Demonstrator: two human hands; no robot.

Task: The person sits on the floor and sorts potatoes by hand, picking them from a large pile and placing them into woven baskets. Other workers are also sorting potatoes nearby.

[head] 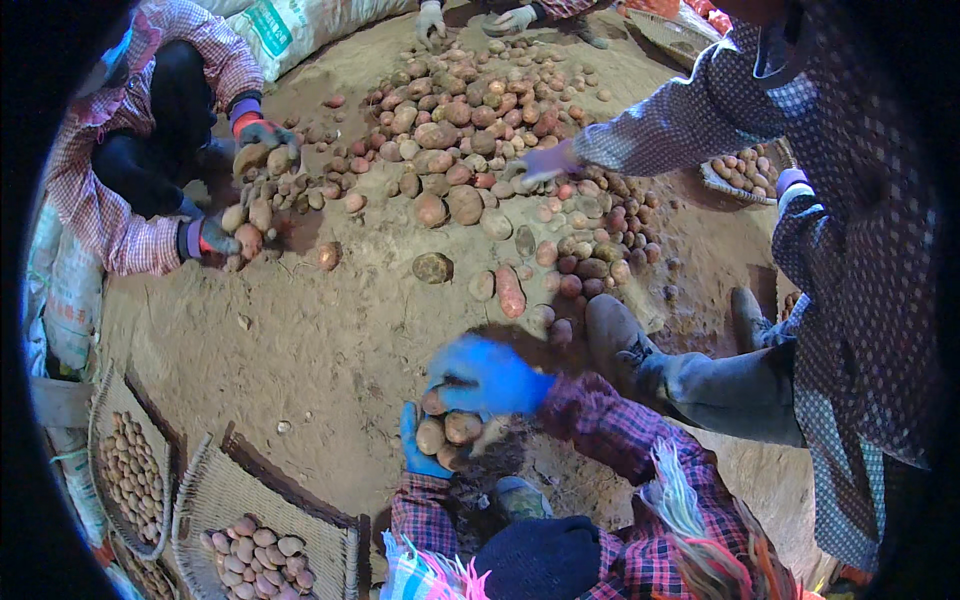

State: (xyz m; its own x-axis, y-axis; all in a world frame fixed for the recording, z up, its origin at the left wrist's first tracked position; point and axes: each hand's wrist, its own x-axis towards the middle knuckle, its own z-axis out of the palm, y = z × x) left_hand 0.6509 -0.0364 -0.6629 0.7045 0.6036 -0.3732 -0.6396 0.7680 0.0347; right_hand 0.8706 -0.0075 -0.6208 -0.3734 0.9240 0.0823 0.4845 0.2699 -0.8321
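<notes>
My left hand (422,448), in a blue glove, cups several brown potatoes (463,427) from the left and below. Just above them is my right hand (495,375), also blue-gloved and blurred by motion. Its fingers reach over a potato (433,403) at the top of the handful, and whether they grip it is unclear. Beyond my hands, a long reddish potato (510,291) and a dark round one (433,268) lie on the dirt floor (330,352). A large heap of mixed potatoes (457,135) spreads farther back.
Woven baskets with potatoes, one (255,487) nearest, stand at lower left. At right, a standing co-worker's boot (619,337) is close to my right arm. That person's gloved hand (540,165) touches the heap. Another co-worker's gloved hand (266,135) is at left. Full sacks (300,34) line the back.
</notes>
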